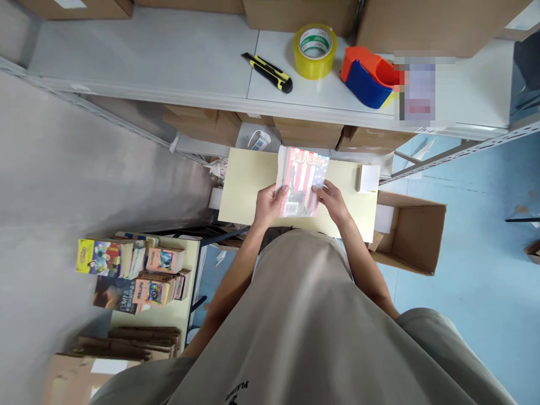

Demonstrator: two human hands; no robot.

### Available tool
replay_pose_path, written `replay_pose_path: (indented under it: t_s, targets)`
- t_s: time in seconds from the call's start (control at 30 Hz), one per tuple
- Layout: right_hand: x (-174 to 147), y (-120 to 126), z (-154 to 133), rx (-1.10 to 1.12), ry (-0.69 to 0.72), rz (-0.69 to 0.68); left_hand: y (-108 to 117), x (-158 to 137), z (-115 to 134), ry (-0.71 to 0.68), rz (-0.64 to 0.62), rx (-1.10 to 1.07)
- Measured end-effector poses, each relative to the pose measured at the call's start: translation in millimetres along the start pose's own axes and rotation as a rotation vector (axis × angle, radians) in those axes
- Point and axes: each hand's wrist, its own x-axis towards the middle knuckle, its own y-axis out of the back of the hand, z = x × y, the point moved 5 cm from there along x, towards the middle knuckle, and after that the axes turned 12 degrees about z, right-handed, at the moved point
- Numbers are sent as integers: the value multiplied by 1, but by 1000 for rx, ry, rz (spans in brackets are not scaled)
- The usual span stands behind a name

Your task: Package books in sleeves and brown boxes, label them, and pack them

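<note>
Between my two hands is a book (pixel 302 180) with red and white stripes, a blue starred corner and a barcode on its cover. The book is held above a pale yellow table (pixel 240 185). My left hand (pixel 270 203) is closed on its left edge, with the thumb lying on the cover. On the opposite edge my right hand (pixel 331 199) grips it, thumb also on the cover. The fingers beneath the book are hidden. A small white box-like block (pixel 368 179) rests on the table to the right of my right hand.
On the grey shelf (pixel 169 56) lie a utility knife (pixel 270 73), a yellow tape roll (pixel 315 50) and a red and blue tape dispenser (pixel 369 77). An open cardboard box (pixel 417 230) stands right of the table. Stacked books (pixel 162 260) occupy a side table, beside flattened cardboard (pixel 143 340).
</note>
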Motion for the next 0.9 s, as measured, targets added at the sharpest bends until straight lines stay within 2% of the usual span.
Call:
replay_pose_path:
  t_s: [0.07,0.1,0.17,0.27,0.37,0.5,0.63,0.7,0.77,0.83,0.9]
  targets:
    - [-2,-1,-4,-45,99,123,1,-1,4,-46,26,139]
    - [-5,-6,-7,-50,137,136,0,-1,6,-68,35,213]
    - [-14,-26,-12,-35,157,61,-4,-4,12,-116,26,358]
    - [-30,-62,-20,2,152,-67,-17,-10,22,-167,-53,575]
    - [-38,-84,-27,18,210,-36,-29,-17,30,-177,-135,767]
    - [-36,-85,-27,4,214,39,-36,-25,40,-195,-149,824]
    - [-27,-68,-31,8,252,21,-30,-29,43,-172,-148,668]
    - [-21,-56,-33,23,229,-25,-17,-24,38,-141,-123,438]
    - [-16,-45,-34,51,147,-95,5,-12,28,-87,-24,186]
    - [-14,-34,-33,70,61,-148,29,2,13,20,67,-9]
    - [-14,-25,-32,87,7,-172,41,10,-3,191,3,-182]
